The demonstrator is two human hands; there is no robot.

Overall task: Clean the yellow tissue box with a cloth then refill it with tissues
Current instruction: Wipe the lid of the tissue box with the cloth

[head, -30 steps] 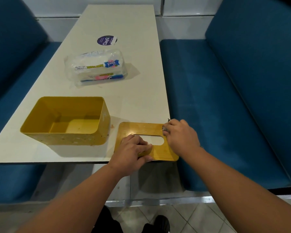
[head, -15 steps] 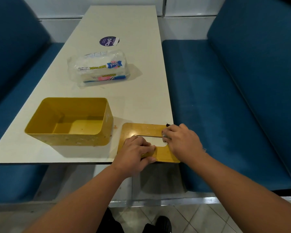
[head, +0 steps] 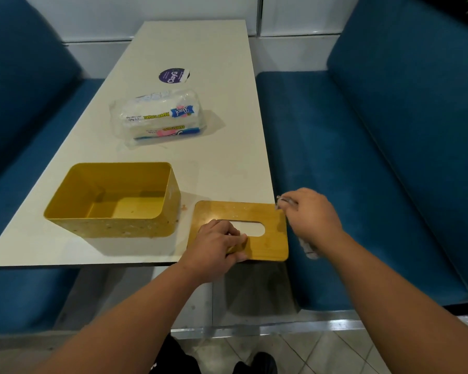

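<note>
The yellow tissue box [head: 114,201] stands open and empty near the table's front edge, its outer wall speckled with dirt. Its flat lid [head: 268,217] with an oval slot lies to the right, at the table's front right corner. My left hand [head: 216,247] grips the lid's front edge, with fingertips at the slot. My right hand [head: 311,217] is off the lid's right side and holds a small greyish cloth [head: 284,201], mostly hidden in the fist. A plastic pack of paper towels [head: 160,117] lies farther back on the table.
The long white table [head: 200,49] carries a round purple sticker [head: 173,75] behind the pack. Blue padded benches [head: 362,157] flank the table on both sides. Tiled floor and my shoes show below.
My right hand with the cloth has slid from the lid's top right area off past its right edge. My left hand keeps its hold on the lid.
</note>
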